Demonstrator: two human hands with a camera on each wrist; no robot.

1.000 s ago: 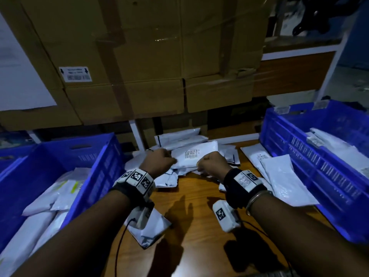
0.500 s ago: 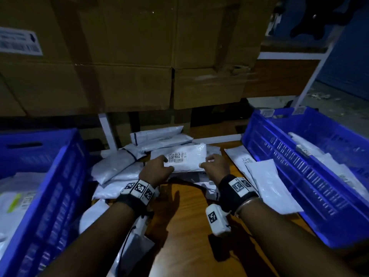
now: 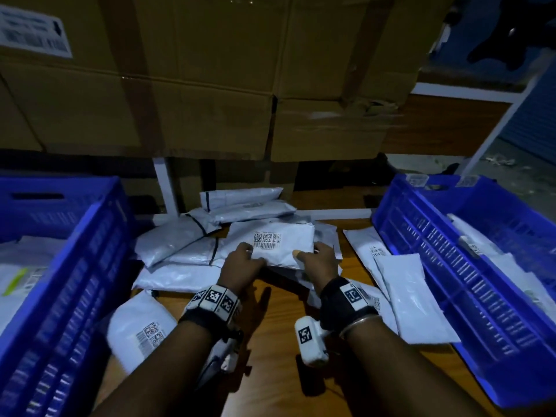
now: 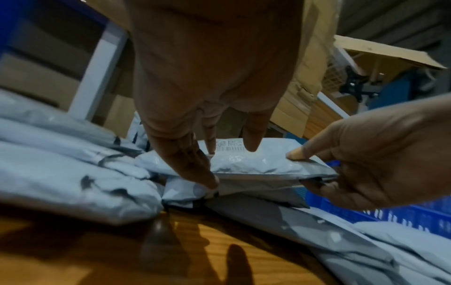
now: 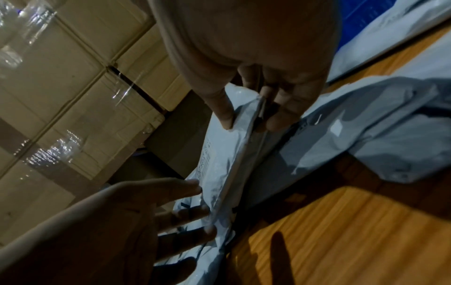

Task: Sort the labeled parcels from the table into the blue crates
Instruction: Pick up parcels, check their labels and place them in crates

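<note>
A white labeled parcel (image 3: 288,239) lies label-up on top of the pile at the middle of the table. My left hand (image 3: 240,263) rests on its near left corner with straight fingers (image 4: 251,142) touching the top face. My right hand (image 3: 319,260) pinches the near right edge, thumb (image 4: 296,154) on top and fingers curled beneath. The right wrist view shows the same parcel (image 5: 219,164) edge-on between both hands. The left blue crate (image 3: 81,266) and the right blue crate (image 3: 451,266) flank the pile, each holding white parcels.
More white parcels (image 3: 180,245) lie heaped left of and behind the held one. One labeled parcel (image 3: 141,326) sits by the left crate, and others (image 3: 412,290) lie beside the right crate. Stacked cardboard boxes (image 3: 195,85) wall off the back. The wooden table (image 3: 276,386) shows bare near me.
Both hands stay on the same parcel. It has tipped down flatter onto the pile, and my left fingers have straightened from a fist-like grip. My head view has swung to the right.
</note>
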